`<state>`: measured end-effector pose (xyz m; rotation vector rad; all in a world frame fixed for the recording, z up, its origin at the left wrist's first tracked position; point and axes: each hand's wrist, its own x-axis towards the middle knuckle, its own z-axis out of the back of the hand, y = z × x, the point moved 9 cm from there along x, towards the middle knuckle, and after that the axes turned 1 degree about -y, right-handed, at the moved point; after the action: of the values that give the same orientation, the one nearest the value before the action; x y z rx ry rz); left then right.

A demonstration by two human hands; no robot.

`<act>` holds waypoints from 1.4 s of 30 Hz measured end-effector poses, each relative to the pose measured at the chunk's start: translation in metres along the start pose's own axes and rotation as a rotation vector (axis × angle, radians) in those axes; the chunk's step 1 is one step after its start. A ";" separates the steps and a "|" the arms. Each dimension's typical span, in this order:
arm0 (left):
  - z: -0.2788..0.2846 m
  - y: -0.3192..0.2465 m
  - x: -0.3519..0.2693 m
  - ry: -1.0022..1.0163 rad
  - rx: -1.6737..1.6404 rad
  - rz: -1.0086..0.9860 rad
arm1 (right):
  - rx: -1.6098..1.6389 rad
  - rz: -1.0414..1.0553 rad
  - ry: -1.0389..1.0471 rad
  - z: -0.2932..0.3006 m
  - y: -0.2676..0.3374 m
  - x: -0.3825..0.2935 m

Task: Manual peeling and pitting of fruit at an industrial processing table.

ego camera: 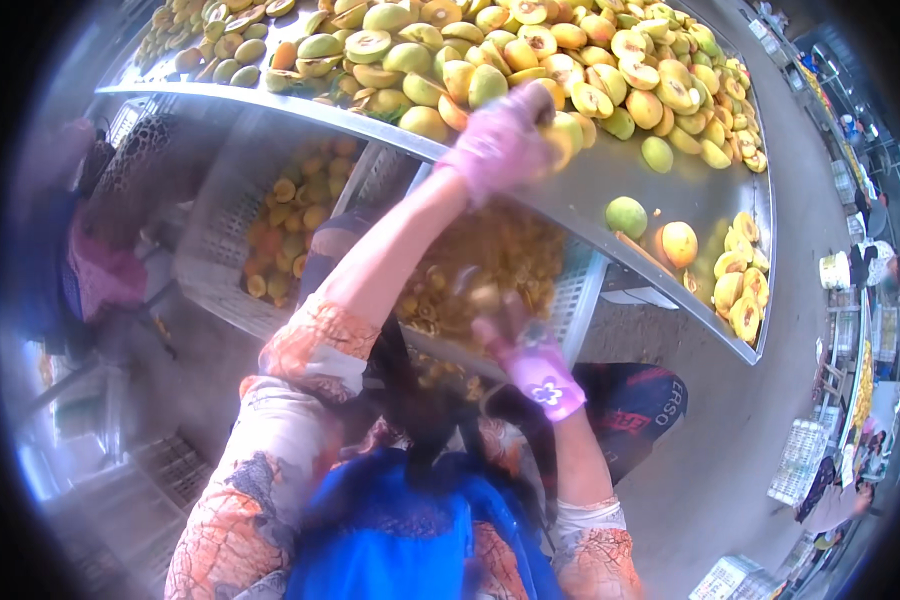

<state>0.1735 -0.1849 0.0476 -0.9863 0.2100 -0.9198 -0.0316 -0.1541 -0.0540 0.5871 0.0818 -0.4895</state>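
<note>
My left hand point(499, 146), in a pink glove, reaches across the front edge of a metal table point(585, 187). Its fingers are curled at a blurred yellow fruit point(565, 141), apparently gripping it, beside a heap of halved yellow-green stone fruit point(487, 52). Lower down, my right hand point(536, 367), gloved in pink with a flower print on the cuff, hangs above a plastic crate point(581, 292) of fruit pieces. A blurred pale piece point(486, 298) shows just beyond its fingertips. Motion blur hides whether this hand holds anything.
A second white crate point(217, 259) of orange-yellow fruit stands to the left. One green fruit point(626, 217), an orange fruit point(679, 244) and several cut halves point(742, 277) lie on the table's right corner. A person in blue point(41, 247) is at the left. More crates point(799, 457) line the right side.
</note>
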 end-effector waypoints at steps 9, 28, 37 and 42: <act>0.031 0.002 -0.099 -0.466 -1.156 0.322 | 0.132 0.117 -0.325 0.047 0.012 -0.024; 0.023 -0.022 -0.145 -0.321 -0.595 0.067 | 0.035 0.562 -0.294 0.046 0.063 -0.030; 0.005 -0.025 -0.124 0.043 -0.647 0.018 | -0.030 0.673 -0.124 0.036 0.054 -0.030; -0.018 -0.012 -0.121 0.462 -0.633 0.252 | 0.072 0.748 -0.099 0.026 0.056 -0.026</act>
<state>0.0818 -0.1079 0.0184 -1.2728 1.0421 -0.8502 -0.0304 -0.1167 0.0018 0.6155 -0.2462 0.2065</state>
